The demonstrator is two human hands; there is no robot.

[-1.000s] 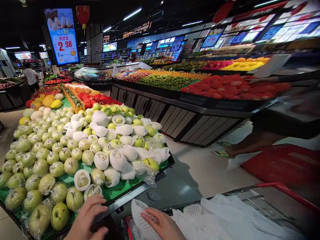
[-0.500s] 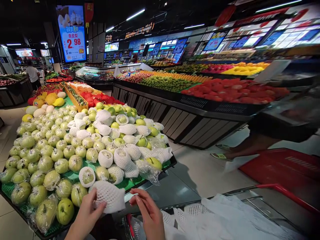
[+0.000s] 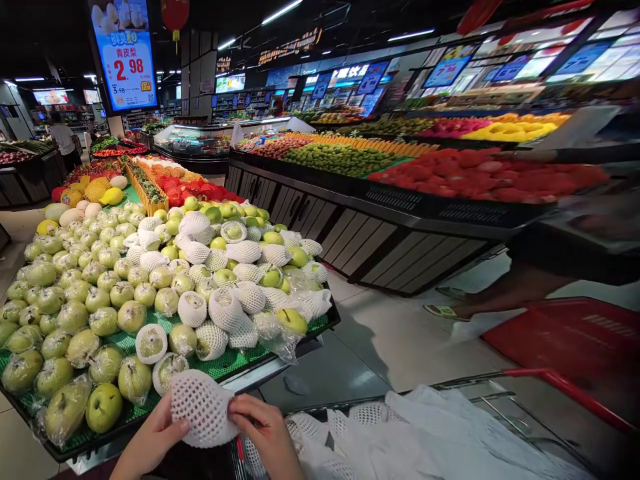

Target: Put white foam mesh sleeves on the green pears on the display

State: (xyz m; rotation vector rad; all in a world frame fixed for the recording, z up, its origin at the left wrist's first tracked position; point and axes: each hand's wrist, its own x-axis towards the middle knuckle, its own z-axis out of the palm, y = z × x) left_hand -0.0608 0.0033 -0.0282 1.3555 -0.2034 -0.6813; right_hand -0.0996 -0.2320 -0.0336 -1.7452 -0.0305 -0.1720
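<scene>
White foam mesh fruit sleeve (image 3: 203, 408) is pinched by the left hand (image 3: 150, 440) at seven o'clock and the right hand (image 3: 265, 433); stretched hard, it may tear or slip free.

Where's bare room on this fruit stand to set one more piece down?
Green mat shows along the front edge, between the netted fruit and the stand's rim; a smaller gap lies beside the bare green apple. Everywhere behind, fruit sits tightly packed. Both the left hand and right hand hold the foam net.
</scene>
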